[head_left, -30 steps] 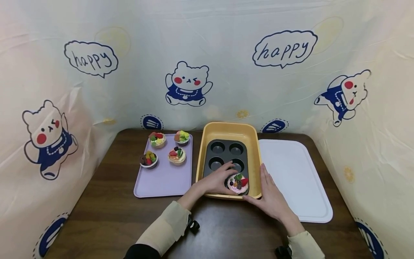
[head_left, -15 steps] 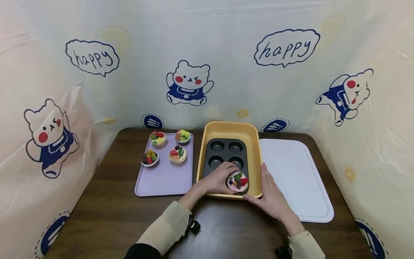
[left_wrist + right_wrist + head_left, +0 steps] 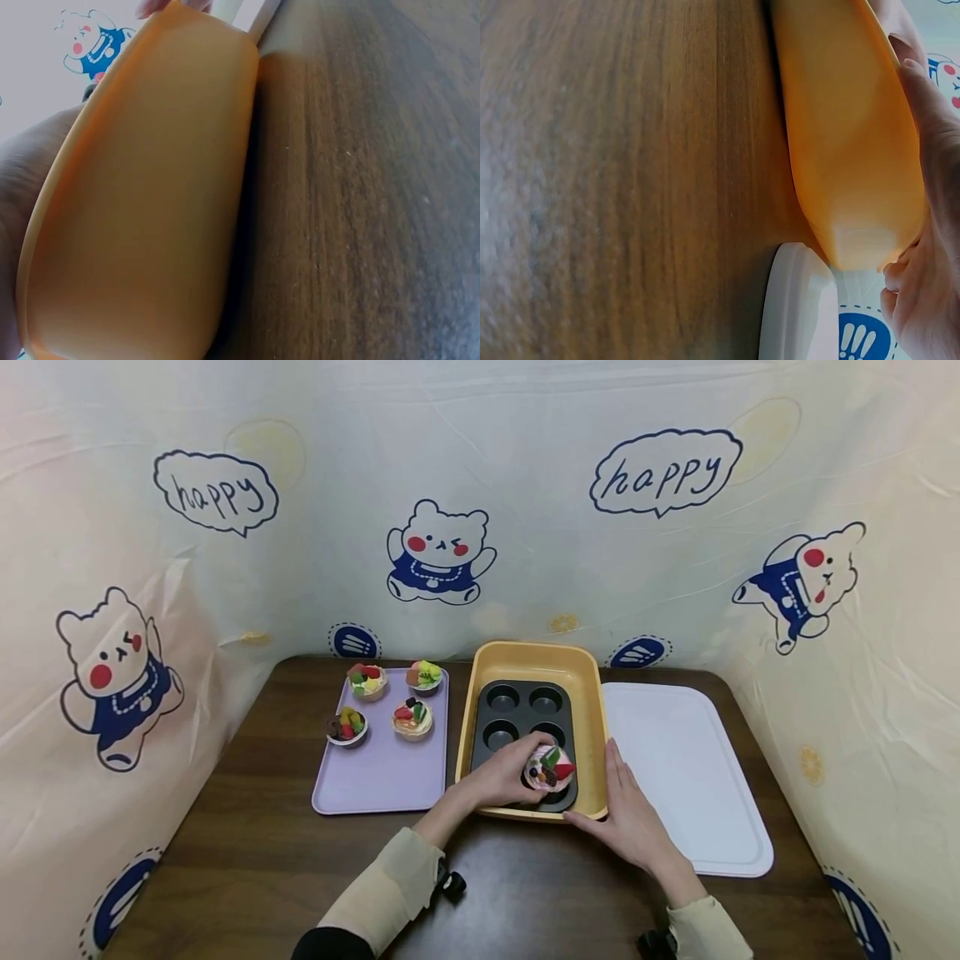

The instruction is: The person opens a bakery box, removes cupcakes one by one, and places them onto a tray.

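Observation:
My left hand (image 3: 504,777) grips a cupcake (image 3: 551,770) with pink cream, berries and green leaves, fingers behind it and thumb in front. The cupcake is tilted over the front right part of a dark muffin tin (image 3: 489,714). That tin lies inside a yellow rectangular pan (image 3: 532,660). Against the pan's front right corner rests my right hand (image 3: 633,825), its fingers straight along the right wall and thumb at the front rim. In the left wrist view the pan's wall (image 3: 150,187) hides the cupcake. The right wrist view shows the right hand (image 3: 934,187) beside the wall.
A purple tray (image 3: 382,785) on the left bears several fruit-topped cupcakes (image 3: 412,719). On the right lies a white tray (image 3: 686,777), close to the pan. All stand on a dark wooden table (image 3: 510,893), with a printed curtain (image 3: 525,468) behind and at the sides.
My left hand has drawn the cupcake up a little from the tin's front right cup and tilted it slightly to the left. The right hand has stayed at the pan's corner.

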### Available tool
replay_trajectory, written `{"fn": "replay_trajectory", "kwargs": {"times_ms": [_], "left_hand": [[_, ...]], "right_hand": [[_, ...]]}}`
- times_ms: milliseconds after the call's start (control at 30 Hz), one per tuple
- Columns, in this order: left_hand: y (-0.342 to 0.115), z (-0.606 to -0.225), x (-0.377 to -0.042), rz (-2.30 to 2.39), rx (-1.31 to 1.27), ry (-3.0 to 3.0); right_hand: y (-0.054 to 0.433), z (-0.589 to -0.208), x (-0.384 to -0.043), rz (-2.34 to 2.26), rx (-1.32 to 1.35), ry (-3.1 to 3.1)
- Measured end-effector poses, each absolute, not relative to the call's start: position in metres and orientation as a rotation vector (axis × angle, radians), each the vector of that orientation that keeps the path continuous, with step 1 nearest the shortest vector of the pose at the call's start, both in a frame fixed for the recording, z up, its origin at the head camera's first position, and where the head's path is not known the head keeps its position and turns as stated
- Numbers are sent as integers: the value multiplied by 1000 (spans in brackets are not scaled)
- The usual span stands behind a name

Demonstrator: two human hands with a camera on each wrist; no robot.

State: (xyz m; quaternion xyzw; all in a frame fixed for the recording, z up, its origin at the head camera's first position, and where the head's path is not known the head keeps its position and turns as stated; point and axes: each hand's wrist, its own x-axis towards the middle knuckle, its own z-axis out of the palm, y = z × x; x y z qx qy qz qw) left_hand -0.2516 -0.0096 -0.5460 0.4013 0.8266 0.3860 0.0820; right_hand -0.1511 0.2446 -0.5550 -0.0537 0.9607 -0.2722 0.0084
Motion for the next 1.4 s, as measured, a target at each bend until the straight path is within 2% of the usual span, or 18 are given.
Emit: {"fn": "replay_trajectory", "kwargs": {"times_ms": [567,1033,1400], "left_hand": [[-20,-533,-254,1555,943,2328],[-69,-509,-232,1804,602,2188],[-109,-511,-218,1834,308,2257]], "right_hand": [[246,-556,-151,-866,-157,2986],[246,-557,-152,-900,-146,2966],[247,-556,-150,-925,-154,2968]]}}
